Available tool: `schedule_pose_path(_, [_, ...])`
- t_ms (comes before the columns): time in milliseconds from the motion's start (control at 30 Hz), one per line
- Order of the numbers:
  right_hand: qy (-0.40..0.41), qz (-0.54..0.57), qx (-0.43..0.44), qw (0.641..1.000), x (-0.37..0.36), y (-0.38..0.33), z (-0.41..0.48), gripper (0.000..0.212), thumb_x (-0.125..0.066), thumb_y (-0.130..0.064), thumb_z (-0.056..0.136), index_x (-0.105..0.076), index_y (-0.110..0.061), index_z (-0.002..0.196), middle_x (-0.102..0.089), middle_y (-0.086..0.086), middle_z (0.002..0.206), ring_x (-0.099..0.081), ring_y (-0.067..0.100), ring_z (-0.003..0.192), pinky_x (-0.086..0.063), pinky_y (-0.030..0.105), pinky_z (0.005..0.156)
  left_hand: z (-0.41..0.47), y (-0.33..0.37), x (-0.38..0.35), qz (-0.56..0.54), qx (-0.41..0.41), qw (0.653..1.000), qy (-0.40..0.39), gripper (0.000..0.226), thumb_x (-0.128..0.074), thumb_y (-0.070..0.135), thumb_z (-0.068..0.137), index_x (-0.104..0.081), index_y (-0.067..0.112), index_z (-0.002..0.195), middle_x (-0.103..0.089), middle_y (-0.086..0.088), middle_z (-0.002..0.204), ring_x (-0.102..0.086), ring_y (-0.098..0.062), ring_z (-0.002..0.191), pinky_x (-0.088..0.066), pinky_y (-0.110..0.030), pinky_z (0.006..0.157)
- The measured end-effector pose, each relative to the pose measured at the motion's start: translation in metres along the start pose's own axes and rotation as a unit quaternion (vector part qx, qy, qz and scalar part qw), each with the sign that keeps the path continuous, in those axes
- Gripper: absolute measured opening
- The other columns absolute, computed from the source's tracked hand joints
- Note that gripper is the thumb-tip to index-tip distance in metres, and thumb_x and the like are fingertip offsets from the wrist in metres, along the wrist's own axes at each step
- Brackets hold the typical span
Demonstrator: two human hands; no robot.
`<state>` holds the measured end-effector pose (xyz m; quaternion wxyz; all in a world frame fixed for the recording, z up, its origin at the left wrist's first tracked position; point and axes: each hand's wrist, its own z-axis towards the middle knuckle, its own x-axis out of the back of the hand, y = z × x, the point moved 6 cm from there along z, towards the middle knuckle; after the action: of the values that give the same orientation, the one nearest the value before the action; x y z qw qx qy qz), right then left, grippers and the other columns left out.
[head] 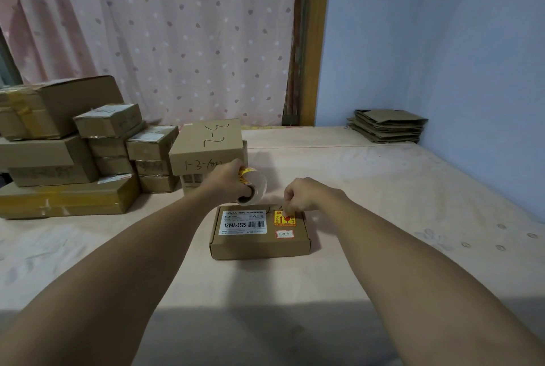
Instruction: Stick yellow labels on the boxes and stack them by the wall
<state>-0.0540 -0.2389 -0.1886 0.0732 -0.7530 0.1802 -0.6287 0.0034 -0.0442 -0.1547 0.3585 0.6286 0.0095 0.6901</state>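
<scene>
The flat brown cardboard box (256, 239) lies closed, lid up, on the pale pink mattress (398, 218) directly ahead of the person, so both hands reach its top without leaning. Its lid already bears a white printed barcode label (243, 222) on the left part.

The yellow rectangular label (279, 220) sits on the lid's far right corner, clear of the barcode label so no print is covered. The right hand (308, 194) is bent down over it, thumb and forefinger drawn together on its upper edge. Whether they pinch the edge or rub it flat cannot be told.

The left hand (228, 181) is clamped round the roll of yellow labels (254, 188), held in the air just beyond the box's far edge. This probably keeps the supply close for the next label while leaving the lid free.

Step in hand, as judged: seating the label. Stacking is not yet done.

Beyond and to the left of the box stands a pile of taped brown cartons (67, 159). A stack of flattened cardboard sheets (387, 127) lies well beyond and to the right, against the blue wall (442, 41).
</scene>
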Motion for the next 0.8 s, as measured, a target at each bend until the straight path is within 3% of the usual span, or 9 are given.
schedule_pose_path(233, [-0.014,0.036,-0.061,0.997,-0.006,0.016,-0.003,0.052,-0.083,-0.042,0.083,-0.061,-0.019,0.123,-0.062,0.004,0.124,-0.059,0.027,0.113,-0.052,0.048,0.101,-0.005,-0.009,0.001,0.012,0.001,1.0,0.002,0.054,-0.079,0.024,0.076,-0.052,0.019,0.122,-0.061,0.002,0.1,-0.061,-0.018,0.092,-0.059,-0.043,0.085])
schedule_pose_path(400, [-0.023,0.089,-0.07,0.993,-0.011,0.017,-0.005,0.041,-0.082,-0.041,0.082,-0.065,-0.023,0.115,-0.065,0.004,0.12,-0.064,0.027,0.106,-0.057,0.046,0.095,-0.01,-0.017,0.006,0.069,0.015,0.998,0.003,0.049,-0.077,0.022,0.078,-0.051,0.017,0.119,-0.062,0.0,0.101,-0.062,-0.018,0.091,-0.06,-0.04,0.081])
schedule_pose_path(567, [-0.024,0.09,-0.071,0.993,-0.017,0.011,-0.013,0.063,-0.072,-0.063,0.083,-0.058,-0.019,0.126,-0.061,0.004,0.124,-0.059,0.026,0.112,-0.053,0.045,0.099,-0.02,-0.029,0.01,0.168,0.035,0.985,-0.011,0.053,-0.076,0.025,0.083,-0.046,0.017,0.126,-0.062,-0.002,0.106,-0.062,-0.023,0.094,-0.058,-0.04,0.082])
schedule_pose_path(800, [-0.013,0.089,-0.08,0.993,-0.026,0.013,-0.012,0.063,-0.079,-0.06,0.078,-0.056,-0.02,0.121,-0.061,0.003,0.121,-0.061,0.024,0.107,-0.054,0.046,0.098,-0.036,-0.059,0.021,0.202,0.099,0.974,-0.023,0.058,-0.069,0.021,0.081,-0.041,0.018,0.132,-0.058,-0.002,0.104,-0.06,-0.024,0.095,-0.057,-0.041,0.082])
